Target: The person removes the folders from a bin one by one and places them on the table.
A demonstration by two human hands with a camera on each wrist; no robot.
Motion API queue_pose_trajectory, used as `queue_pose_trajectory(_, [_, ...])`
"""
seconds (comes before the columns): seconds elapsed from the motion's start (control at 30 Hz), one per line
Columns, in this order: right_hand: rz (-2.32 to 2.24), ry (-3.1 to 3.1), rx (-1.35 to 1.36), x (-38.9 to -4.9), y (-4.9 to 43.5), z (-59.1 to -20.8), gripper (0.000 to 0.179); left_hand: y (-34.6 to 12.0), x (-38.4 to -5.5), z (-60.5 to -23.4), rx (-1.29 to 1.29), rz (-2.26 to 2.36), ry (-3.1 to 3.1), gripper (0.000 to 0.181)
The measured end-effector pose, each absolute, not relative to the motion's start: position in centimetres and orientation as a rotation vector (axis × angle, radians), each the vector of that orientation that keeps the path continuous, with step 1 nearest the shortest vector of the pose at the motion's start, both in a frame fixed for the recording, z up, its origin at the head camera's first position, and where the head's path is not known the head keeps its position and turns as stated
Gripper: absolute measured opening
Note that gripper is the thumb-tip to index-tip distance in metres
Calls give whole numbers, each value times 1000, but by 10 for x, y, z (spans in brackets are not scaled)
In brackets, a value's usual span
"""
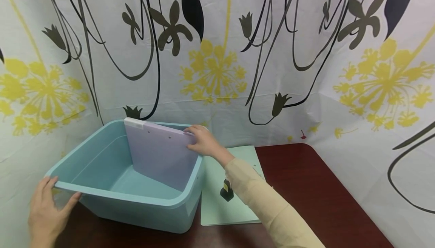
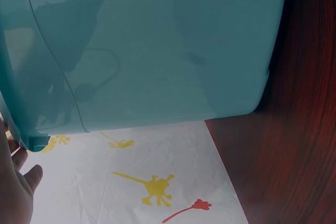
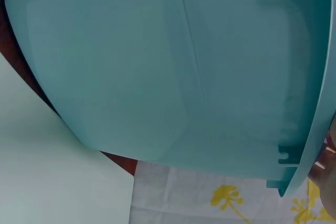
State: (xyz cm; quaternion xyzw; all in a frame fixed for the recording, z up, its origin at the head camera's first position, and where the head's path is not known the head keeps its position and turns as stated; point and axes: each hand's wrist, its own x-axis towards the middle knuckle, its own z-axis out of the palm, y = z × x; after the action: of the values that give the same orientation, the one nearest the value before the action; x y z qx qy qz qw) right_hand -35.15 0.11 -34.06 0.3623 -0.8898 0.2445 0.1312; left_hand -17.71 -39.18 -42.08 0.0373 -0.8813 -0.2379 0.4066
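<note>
A light blue plastic tub (image 1: 102, 197) stands on the dark red table. A lavender board (image 1: 159, 153) stands upright inside it, leaning along the right wall. My right hand (image 1: 203, 140) grips the board's top right corner at the tub's far rim. My left hand (image 1: 45, 208) rests on the tub's near left corner rim, fingers on the edge. The left wrist view shows the tub's outer wall (image 2: 157, 51) and part of my palm (image 2: 16, 187). The right wrist view is filled by the tub's outer wall (image 3: 173, 66), with a fingertip (image 3: 323, 161) at the edge.
A pale green clipboard (image 1: 231, 199) with a black clip (image 1: 226, 191) lies flat on the table (image 1: 316, 191) right of the tub, partly under my right sleeve. A flowered white sheet (image 1: 217, 51) hangs behind and drapes over the table's left end.
</note>
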Motion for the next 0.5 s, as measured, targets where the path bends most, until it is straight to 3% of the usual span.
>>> queue_pose_trajectory(0.5, [783,-2655,1089,-360,-12,-338,37,-393,-179,-421,72,-590,-2199,84])
